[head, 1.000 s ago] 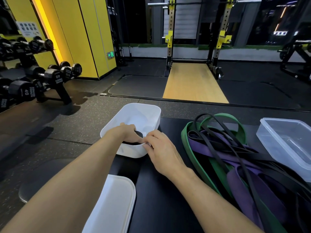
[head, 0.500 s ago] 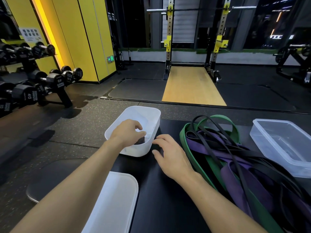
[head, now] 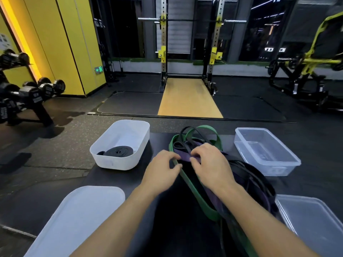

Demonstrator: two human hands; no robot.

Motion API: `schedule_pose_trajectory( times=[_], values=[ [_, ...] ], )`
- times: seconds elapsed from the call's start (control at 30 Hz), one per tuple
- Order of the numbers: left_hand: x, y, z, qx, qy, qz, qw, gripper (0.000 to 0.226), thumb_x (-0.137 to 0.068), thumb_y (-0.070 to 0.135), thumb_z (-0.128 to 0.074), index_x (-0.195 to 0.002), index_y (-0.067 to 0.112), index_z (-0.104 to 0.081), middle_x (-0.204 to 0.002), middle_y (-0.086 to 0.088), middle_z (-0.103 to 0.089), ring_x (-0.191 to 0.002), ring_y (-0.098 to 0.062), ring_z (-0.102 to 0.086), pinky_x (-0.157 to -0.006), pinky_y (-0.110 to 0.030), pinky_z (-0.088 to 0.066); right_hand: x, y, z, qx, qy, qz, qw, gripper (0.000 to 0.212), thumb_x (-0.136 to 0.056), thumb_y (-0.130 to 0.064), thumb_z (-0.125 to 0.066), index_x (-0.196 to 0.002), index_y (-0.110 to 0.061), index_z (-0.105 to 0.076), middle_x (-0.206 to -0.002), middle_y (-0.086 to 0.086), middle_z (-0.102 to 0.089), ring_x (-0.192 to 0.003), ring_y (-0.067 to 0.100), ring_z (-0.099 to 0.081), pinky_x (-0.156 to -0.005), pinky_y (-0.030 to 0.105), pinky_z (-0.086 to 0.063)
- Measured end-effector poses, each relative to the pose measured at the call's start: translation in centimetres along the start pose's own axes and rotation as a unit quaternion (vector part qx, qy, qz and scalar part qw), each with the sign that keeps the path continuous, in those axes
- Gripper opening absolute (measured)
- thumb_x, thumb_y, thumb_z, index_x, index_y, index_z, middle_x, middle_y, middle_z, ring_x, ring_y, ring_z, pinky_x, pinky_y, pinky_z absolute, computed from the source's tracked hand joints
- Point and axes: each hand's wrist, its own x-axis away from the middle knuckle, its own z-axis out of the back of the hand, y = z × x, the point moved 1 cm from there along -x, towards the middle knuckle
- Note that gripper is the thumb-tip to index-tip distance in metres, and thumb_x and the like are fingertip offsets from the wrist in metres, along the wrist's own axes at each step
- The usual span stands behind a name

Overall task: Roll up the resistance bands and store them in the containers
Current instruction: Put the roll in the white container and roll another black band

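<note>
A rolled black band [head: 118,151] lies inside the white container [head: 118,163] at the left. A tangled pile of bands sits in the middle of the black mat: a wide green band [head: 199,191], a purple band [head: 185,156] and thin black bands [head: 257,179]. My right hand [head: 211,166] rests on the pile and pinches the purple band near its far end. My left hand [head: 162,170] hovers at the pile's left edge, fingers curled beside the green band, holding nothing that I can see. A clear container [head: 267,153] stands at the right.
A white lid [head: 74,219] lies at the near left and a clear lid [head: 311,219] at the near right. A dumbbell rack [head: 24,97] stands at the far left, a squat rack [head: 187,52] ahead, a yellow machine [head: 306,71] at the far right.
My left hand let go of the rolled black band in the white container and moved right to the pile. My right hand moved onto the pile and took the purple band.
</note>
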Motion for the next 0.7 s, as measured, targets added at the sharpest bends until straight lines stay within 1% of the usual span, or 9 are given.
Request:
schedule_pose_trajectory(
  times=[0.07,0.13,0.2,0.27,0.33,0.43,0.5,0.6,0.7],
  values=[
    [0.9,0.8,-1.8,0.038,-0.046,0.055,0.997,0.032,-0.095,0.036,-0.070,-0.126,0.026,-0.069,-0.126,0.005,-0.062,-0.108,-0.009,-0.062,-0.103,-0.032,-0.047,0.3,1.5,1.8,0.044,-0.008,-0.031,0.999,0.021,-0.096,-0.038,-0.063,-0.109,-0.024,-0.072,-0.111,-0.004,-0.060,-0.110,0.022,-0.056,-0.093,0.038,-0.050],
    [2.0,1.9,-3.4,0.067,-0.094,0.079,0.990,0.044,-0.098,0.043,-0.065,-0.138,0.024,-0.061,-0.140,0.002,-0.051,-0.114,-0.010,-0.058,-0.103,-0.023,-0.042,0.7,2.8,2.9,0.093,-0.043,-0.071,0.992,0.031,-0.097,-0.048,-0.059,-0.115,-0.025,-0.071,-0.119,-0.001,-0.058,-0.115,0.025,-0.053,-0.098,0.039,-0.047],
    [3.0,3.0,-4.7,0.092,-0.122,0.095,0.984,0.054,-0.101,0.050,-0.058,-0.148,0.025,-0.050,-0.159,0.001,-0.030,-0.135,-0.013,-0.047,-0.103,-0.017,-0.031,1.1,4.0,3.4,0.131,-0.090,-0.103,0.982,0.040,-0.100,-0.054,-0.051,-0.119,-0.024,-0.068,-0.125,0.002,-0.057,-0.120,0.027,-0.050,-0.101,0.042,-0.046],
    [3.6,3.8,-5.8,0.129,-0.140,0.118,0.975,0.063,-0.100,0.057,-0.055,-0.155,0.029,-0.041,-0.169,0.002,-0.006,-0.151,-0.015,-0.031,-0.103,-0.018,-0.024,1.6,4.8,3.4,0.113,-0.127,-0.132,0.977,0.043,-0.103,-0.053,-0.044,-0.118,-0.021,-0.068,-0.124,0.006,-0.058,-0.121,0.030,-0.051,-0.099,0.043,-0.048],
    [3.9,4.7,-6.5,0.169,-0.138,0.155,0.964,0.075,-0.095,0.067,-0.055,-0.159,0.035,-0.033,-0.172,0.002,0.004,-0.154,-0.019,-0.029,-0.106,-0.025,-0.027,2.0,5.3,3.4,0.079,-0.133,-0.140,0.978,0.040,-0.106,-0.046,-0.039,-0.118,-0.017,-0.065,-0.123,0.009,-0.059,-0.119,0.032,-0.055,-0.094,0.043,-0.050],
    [3.6,5.0,-6.9,0.208,-0.093,0.200,0.953,0.105,-0.072,0.091,-0.056,-0.160,0.041,-0.026,-0.171,-0.001,-0.013,-0.155,-0.023,-0.025,-0.122,-0.039,-0.027,2.1,5.8,3.4,0.067,-0.115,-0.144,0.981,0.035,-0.110,-0.033,-0.036,-0.136,-0.018,-0.053,-0.133,0.008,-0.051,-0.114,0.033,-0.059,-0.086,0.041,-0.048],
    [3.2,5.0,-7.1,0.204,-0.083,0.221,0.950,0.111,-0.068,0.093,-0.058,-0.161,0.043,-0.022,-0.170,-0.001,-0.021,-0.157,-0.029,-0.019,-0.125,-0.048,-0.024,1.9,6.2,3.2,0.079,-0.125,-0.140,0.979,0.037,-0.110,-0.028,-0.037,-0.145,-0.019,-0.045,-0.146,0.005,-0.041,-0.116,0.034,-0.059,-0.085,0.041,-0.048],
    [2.4,5.3,-7.6,0.247,-0.103,0.230,0.936,0.101,-0.080,0.073,-0.070,-0.161,0.042,-0.020,-0.164,0.006,-0.035,-0.152,-0.024,-0.030,-0.121,-0.040,-0.030,1.1,6.2,3.1,0.071,-0.150,-0.130,0.977,0.046,-0.106,-0.026,-0.046,-0.152,-0.022,-0.041,-0.150,0.003,-0.042,-0.124,0.032,-0.056,-0.094,0.043,-0.050],
    [1.8,5.7,-8.4,0.323,-0.115,0.228,0.911,0.086,-0.091,0.030,-0.071,-0.162,0.037,-0.022,-0.148,0.009,-0.053,-0.128,-0.008,-0.055,-0.095,-0.019,-0.045,0.6,6.1,3.0,0.053,-0.131,-0.130,0.981,0.044,-0.102,-0.025,-0.052,-0.145,-0.021,-0.050,-0.130,0.003,-0.052,-0.113,0.030,-0.060,-0.089,0.041,-0.052]
  ],
)
